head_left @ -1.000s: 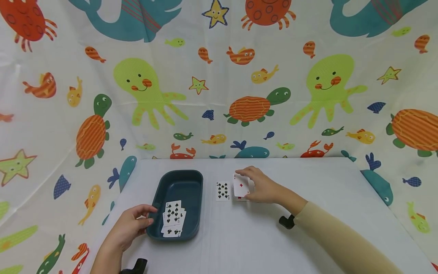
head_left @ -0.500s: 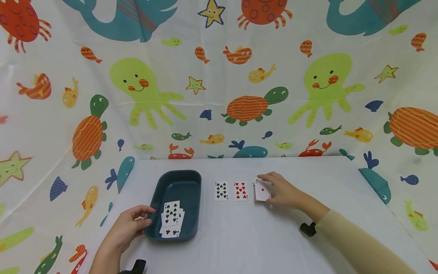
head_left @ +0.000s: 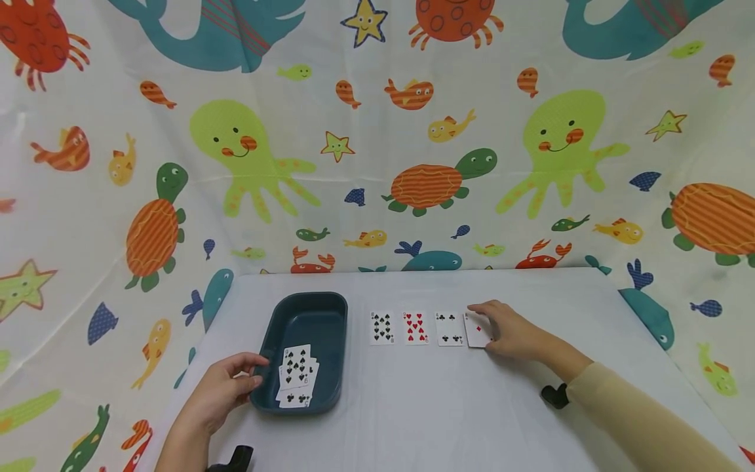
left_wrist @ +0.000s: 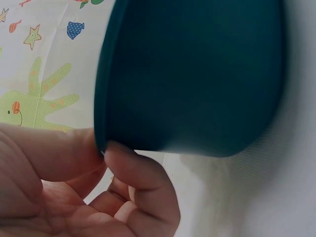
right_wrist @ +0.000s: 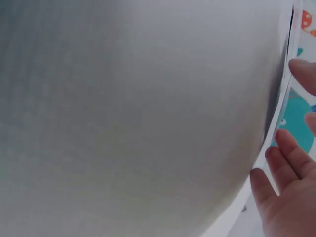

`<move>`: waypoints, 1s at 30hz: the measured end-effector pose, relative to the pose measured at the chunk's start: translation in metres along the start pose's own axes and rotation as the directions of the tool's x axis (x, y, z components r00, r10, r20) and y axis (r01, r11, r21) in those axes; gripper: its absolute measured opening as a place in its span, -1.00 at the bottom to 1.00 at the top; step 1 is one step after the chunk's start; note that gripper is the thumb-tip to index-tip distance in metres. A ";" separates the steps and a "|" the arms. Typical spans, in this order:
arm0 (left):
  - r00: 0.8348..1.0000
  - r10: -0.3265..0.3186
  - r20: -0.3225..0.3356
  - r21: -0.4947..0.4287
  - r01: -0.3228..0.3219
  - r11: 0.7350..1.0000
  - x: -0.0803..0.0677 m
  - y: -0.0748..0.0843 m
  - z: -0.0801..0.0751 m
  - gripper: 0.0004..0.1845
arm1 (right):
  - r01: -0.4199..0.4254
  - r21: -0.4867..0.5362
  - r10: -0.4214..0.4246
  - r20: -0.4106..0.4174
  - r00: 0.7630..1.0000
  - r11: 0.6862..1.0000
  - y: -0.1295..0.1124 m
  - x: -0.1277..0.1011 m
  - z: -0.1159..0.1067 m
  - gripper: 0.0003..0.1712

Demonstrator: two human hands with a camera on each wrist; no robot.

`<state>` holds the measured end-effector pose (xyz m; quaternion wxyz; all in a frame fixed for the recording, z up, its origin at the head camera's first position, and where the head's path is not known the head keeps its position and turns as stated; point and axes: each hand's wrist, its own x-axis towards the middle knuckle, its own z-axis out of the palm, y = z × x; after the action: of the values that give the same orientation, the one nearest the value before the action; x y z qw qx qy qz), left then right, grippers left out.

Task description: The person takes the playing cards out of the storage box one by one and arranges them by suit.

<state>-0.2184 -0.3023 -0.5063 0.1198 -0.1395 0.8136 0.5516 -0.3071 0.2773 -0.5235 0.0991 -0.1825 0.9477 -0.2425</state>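
While my left hand pinches the rim of the dark teal tray, which holds a few loose cards, my right hand grips a diamond card on the white surface, just right of three face-up cards lined up right of the tray.
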 end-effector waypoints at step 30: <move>1.000 -0.001 0.004 -0.031 0.001 1.000 0.000 -0.001 0.000 -0.63 | 0.086 0.104 -0.083 -0.031 0.996 0.991 -0.072 0.023 0.013 0.11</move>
<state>-0.2184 -0.3025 -0.5075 0.1197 -0.1404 0.8048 0.5642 -0.3036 0.2040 -0.5014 0.0856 -0.2138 0.9262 -0.2985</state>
